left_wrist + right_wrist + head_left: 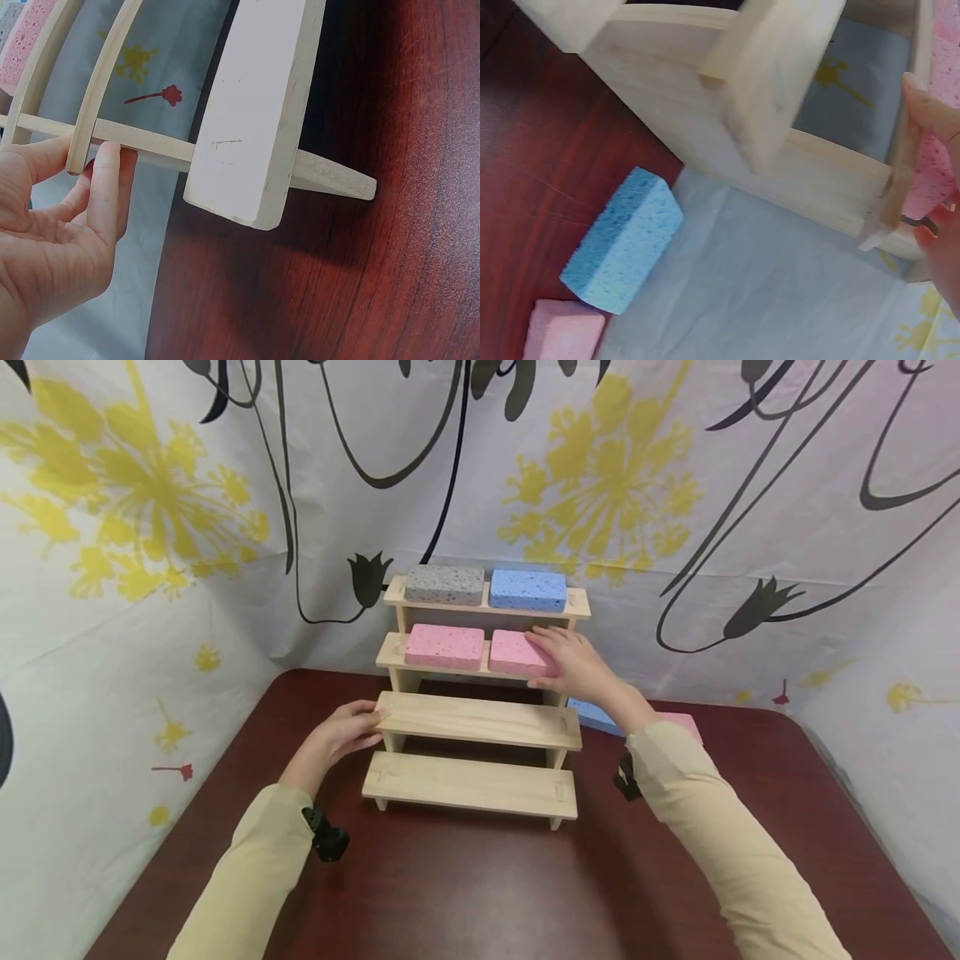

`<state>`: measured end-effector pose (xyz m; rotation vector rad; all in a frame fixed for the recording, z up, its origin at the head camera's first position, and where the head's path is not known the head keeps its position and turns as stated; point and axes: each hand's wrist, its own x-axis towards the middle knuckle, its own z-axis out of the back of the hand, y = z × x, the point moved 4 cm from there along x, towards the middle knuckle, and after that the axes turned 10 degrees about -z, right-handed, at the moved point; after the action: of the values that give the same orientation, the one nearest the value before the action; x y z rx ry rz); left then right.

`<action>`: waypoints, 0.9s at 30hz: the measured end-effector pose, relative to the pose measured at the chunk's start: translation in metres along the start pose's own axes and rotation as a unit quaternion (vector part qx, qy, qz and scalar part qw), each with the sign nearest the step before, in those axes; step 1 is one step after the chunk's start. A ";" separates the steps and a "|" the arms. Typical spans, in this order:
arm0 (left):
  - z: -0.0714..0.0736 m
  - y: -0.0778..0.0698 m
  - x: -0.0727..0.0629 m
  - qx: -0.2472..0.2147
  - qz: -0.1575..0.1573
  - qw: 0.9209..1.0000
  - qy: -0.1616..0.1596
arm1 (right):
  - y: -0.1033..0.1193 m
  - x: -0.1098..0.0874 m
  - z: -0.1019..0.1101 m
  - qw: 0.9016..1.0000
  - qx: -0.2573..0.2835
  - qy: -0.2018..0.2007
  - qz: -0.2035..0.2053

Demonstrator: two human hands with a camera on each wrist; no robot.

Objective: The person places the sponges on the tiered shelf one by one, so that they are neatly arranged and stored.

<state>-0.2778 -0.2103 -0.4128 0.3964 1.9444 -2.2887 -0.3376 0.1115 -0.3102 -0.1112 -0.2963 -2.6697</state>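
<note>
- Clearly, the right hand has the right end of a pink sponge in its grip, fingers over the far edge and thumb at the near one; the sponge sits on the second shelf from the top.
- The left hand pinches the left end of the next shelf down, steadying the wooden stand, I would judge.
- Just left of the held sponge, on the same shelf, lies a second pink sponge.
- On the top shelf are a grey sponge at left and a blue sponge at right.
- Right of the stand, a loose blue sponge and a loose pink sponge lie on the table.
- Progress looks past halfway — two upper shelves filled, both lower ones bare, two sponges probably left to place.
</note>
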 end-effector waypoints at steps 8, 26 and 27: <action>0.000 0.001 -0.001 0.003 -0.002 1.000 -0.002 | -0.017 -0.017 0.003 0.989 0.102 -0.105 -0.011; 0.001 0.000 -0.002 -0.002 -0.011 1.000 0.010 | -0.071 -0.052 -0.012 0.978 0.159 -0.095 -0.096; 0.000 0.000 -0.002 -0.004 -0.010 1.000 0.010 | -0.074 -0.054 -0.014 0.978 0.156 -0.090 -0.104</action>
<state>-0.2764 -0.2108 -0.4123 0.4023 1.9739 -2.2968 -0.3230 0.1965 -0.3446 -0.2341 -0.8200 -2.7818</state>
